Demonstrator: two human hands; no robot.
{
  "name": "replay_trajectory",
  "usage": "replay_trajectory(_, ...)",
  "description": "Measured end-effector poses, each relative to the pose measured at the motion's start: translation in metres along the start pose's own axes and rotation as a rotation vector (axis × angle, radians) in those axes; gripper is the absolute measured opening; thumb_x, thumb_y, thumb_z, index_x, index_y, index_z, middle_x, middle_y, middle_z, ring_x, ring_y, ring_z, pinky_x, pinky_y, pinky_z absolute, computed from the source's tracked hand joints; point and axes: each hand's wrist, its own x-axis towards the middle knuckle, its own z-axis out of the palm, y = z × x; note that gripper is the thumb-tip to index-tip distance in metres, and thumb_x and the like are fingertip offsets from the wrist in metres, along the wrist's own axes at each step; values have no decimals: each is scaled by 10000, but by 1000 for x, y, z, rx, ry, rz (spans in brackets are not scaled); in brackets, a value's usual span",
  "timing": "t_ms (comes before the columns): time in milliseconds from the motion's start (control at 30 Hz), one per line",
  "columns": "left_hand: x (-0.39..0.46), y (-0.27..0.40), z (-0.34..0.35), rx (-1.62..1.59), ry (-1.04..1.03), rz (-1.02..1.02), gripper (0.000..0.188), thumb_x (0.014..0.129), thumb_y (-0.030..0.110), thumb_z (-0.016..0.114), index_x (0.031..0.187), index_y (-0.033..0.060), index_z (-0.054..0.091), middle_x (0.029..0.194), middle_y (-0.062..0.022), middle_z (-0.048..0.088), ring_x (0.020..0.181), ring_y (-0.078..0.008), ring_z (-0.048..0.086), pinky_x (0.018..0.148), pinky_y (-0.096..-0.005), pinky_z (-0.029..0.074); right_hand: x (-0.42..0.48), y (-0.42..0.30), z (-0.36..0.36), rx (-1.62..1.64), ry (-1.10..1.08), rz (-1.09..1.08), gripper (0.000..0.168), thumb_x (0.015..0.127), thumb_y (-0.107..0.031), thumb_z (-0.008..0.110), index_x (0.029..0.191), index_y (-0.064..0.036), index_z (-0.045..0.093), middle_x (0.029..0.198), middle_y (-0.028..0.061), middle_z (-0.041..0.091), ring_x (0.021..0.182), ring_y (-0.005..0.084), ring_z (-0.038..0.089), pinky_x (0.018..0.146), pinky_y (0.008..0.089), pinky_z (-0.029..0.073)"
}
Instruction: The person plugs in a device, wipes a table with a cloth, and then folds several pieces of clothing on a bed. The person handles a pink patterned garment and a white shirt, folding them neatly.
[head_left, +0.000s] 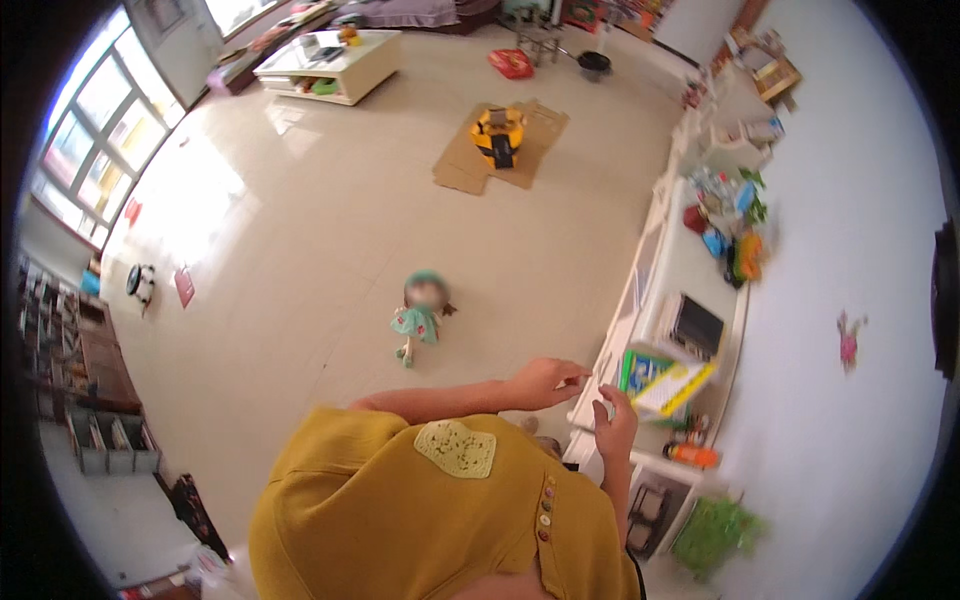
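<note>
My left hand (551, 383) reaches across in front of my chest, its fingertips beside the front edge of a long white cabinet (604, 349). Bent fingers and thumb stand apart, with nothing visible between them. Just to its right, my right hand (616, 421) points upward over the cabinet edge, thumb and fingers spread and nothing held. Close to it on the cabinet are a yellow-edged booklet (679, 388) and a green-edged book (643, 371). A cloth doll (421, 319) in a green dress and hat lies on the tiled floor, apart from both hands.
Farther off, a yellow-and-black bag (498, 139) rests on flattened cardboard (459, 161). A white coffee table (360, 64) stands beyond it. Along the cabinet are a dark flat-screened device (697, 328), an orange bottle (691, 454) and a leafy plant (712, 529). A shelf (97, 352) is at left.
</note>
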Motion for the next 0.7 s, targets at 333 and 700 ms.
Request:
replay_trajectory(333,101,-75,-131,43,337,-202,226,940,229,576,817,43,614,749,-140,626,731,-359,613,661,-451,484,270,18,53,169,-244,-108,257,883,-117,670,1108,8,679,1000,128,722,886,200,693,824,327,540)
replay_trajectory(700,162,-200,-289,120,416,-339,209,936,230,627,1003,34,653,903,-129,656,811,-320,636,714,-408,514,535,-57,209,285,-581,-130,246,876,-120,662,1096,-13,691,985,111,720,879,191,691,799,317,543)
